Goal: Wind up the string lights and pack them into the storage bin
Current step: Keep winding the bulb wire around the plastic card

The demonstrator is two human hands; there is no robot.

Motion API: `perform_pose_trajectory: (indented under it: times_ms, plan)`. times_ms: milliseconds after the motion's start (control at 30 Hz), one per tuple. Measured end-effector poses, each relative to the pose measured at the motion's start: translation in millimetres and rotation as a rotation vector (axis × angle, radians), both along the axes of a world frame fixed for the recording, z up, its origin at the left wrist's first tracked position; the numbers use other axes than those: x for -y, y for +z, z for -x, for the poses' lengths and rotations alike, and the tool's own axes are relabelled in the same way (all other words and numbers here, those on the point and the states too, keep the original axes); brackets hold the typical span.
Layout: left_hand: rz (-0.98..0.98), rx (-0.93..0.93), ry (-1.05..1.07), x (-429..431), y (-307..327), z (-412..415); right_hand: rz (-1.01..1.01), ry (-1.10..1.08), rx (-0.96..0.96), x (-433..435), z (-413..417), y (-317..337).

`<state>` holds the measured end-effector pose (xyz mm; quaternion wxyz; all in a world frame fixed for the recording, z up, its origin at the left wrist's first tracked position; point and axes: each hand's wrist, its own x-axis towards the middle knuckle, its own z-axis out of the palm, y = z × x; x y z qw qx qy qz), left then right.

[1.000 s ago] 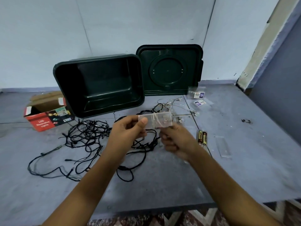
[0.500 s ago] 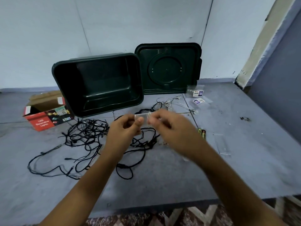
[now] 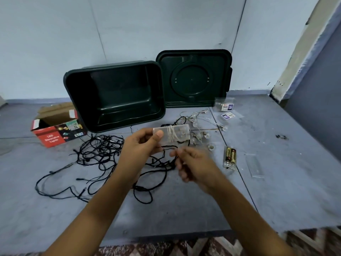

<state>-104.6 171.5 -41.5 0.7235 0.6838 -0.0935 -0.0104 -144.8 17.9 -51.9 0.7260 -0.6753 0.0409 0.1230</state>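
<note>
Above the grey table, left hand pinches the wire-wound clear case.

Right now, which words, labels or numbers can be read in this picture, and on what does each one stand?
"LED Decorative Lights": white print on the red cardboard box.
Green label on the same box: too blurred to read.
Two batteries: print along their sides, too blurred to read.
Paper labels in the clear bags by the bin lid: too small to read.
</note>
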Motion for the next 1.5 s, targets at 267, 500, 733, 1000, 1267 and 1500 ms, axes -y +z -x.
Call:
perform_pose_trajectory:
  times_ms: [267,500,733,1000,1267,1500]
  plan:
    - [-0.073,0.04,0.116,2,-6,-7,0.309,0.149,0.011,-19,39,41]
    - [-0.154,0.031,-0.053,0,-7,5,0.844,0.181,0.432,16,-29,95]
    - [-0.017,0.0,-0.173,0,5,12,-0.067,0.235,-0.091,33,-68,26]
    - [0.061,-0.047,-0.005,3,-3,3,-0.661,-0.049,-0.353,-19,-2,-13]
    - [-0.083,0.032,0.047,4,-7,-3,0.04,0.096,-0.055,-27,50,52]
    - [-0.105,-0.005,-0.088,5,-5,4,0.729,0.131,0.346,23,-24,88]
